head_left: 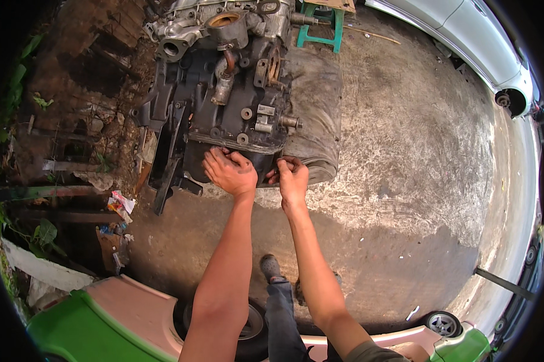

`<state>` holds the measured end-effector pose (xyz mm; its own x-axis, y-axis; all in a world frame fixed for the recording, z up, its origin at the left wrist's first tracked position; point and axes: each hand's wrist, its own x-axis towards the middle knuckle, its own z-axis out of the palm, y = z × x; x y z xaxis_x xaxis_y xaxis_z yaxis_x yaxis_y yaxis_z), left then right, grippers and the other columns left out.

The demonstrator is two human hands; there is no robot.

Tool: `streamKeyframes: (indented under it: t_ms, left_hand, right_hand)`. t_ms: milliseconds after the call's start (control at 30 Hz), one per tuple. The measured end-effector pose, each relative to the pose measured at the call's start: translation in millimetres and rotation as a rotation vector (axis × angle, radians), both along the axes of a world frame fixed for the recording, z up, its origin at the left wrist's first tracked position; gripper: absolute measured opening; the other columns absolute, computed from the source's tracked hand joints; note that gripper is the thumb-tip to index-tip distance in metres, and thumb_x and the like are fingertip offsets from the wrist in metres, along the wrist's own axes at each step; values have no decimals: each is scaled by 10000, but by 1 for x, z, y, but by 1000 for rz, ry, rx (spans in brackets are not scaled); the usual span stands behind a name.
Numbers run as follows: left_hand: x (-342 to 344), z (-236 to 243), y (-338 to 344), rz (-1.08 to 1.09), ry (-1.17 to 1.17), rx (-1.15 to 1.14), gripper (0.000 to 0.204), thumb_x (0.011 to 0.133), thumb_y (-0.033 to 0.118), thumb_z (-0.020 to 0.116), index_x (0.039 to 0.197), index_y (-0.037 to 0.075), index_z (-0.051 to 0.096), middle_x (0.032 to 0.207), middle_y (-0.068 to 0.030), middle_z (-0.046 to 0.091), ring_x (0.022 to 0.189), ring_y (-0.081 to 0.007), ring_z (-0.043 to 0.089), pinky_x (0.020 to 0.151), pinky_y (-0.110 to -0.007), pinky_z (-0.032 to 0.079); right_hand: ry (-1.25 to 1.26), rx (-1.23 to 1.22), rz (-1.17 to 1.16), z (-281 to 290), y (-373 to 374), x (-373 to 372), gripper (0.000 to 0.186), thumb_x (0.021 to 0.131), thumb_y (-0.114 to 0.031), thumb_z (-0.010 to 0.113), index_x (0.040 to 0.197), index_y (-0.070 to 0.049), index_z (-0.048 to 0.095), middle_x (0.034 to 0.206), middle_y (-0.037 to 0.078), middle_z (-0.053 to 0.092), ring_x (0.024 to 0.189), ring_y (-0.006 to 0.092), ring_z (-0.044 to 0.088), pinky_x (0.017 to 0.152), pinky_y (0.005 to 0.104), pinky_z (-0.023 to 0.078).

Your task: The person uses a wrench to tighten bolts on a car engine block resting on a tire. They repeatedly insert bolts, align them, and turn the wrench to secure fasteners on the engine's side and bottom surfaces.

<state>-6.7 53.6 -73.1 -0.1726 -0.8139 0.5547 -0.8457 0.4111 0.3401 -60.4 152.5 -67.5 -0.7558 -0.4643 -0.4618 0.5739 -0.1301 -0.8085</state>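
Note:
A greasy black engine block (208,117) stands in front of me, with a dark oil pan (196,158) below its flange. My left hand (231,171) rests at the flange's near edge, its blackened fingers curled in against the pan. Just to the right, my right hand (292,178) is closed in a pinch beside the pan's right corner. Whatever either hand holds, if anything, is too small or hidden behind the fingers. On top of the block sit a silvery intake casting (228,27) and a short metal pipe fitting (222,90).
A dirty grey cloth (311,108) lies right of the engine, on the concrete floor (405,145). A green stool (320,36) stands at the back. Litter (121,205) and planks border the left. Behind my arms is a green and pink car body (112,314); a silver car (483,36) is parked far right.

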Motion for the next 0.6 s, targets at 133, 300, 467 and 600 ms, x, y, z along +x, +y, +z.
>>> streamKeyframes:
  t_ms: [133, 300, 467, 600]
  left_hand:
    - [-1, -1, -1, -7, 9, 13, 328, 816, 119, 497, 1070, -86, 527, 1116, -264, 528, 1073, -435, 504, 951, -516, 381]
    - [-2, -1, -2, -23, 39, -86, 193, 801, 90, 478, 913, -63, 518, 961, -243, 529, 960, -427, 518, 854, -508, 406]
    - [2, -5, -3, -22, 8, -32, 372, 814, 136, 500, 1108, -90, 528, 1120, -266, 529, 1071, -443, 503, 969, -528, 376]
    - [2, -6, -3, 2, 12, 78, 373, 820, 136, 495, 1117, -87, 532, 1134, -269, 537, 1078, -444, 509, 974, -529, 377]
  right_hand:
    - [-157, -137, -63, -2, 3, -8, 227, 939, -129, 543, 1038, 75, 547, 733, 132, 602, 611, 182, 593, 536, 278, 477]
    - [-143, -127, -65, 2, 1, -4, 219, 937, -116, 546, 1043, 75, 543, 732, 129, 599, 618, 185, 592, 541, 280, 472]
    - [-151, -94, -115, -2, 0, 1, 182, 931, -85, 545, 1008, 80, 560, 726, 117, 596, 606, 172, 568, 544, 268, 455]
    - [-136, -49, -155, -28, 24, -34, 171, 932, -68, 550, 995, 87, 587, 740, 113, 610, 609, 161, 556, 558, 270, 458]
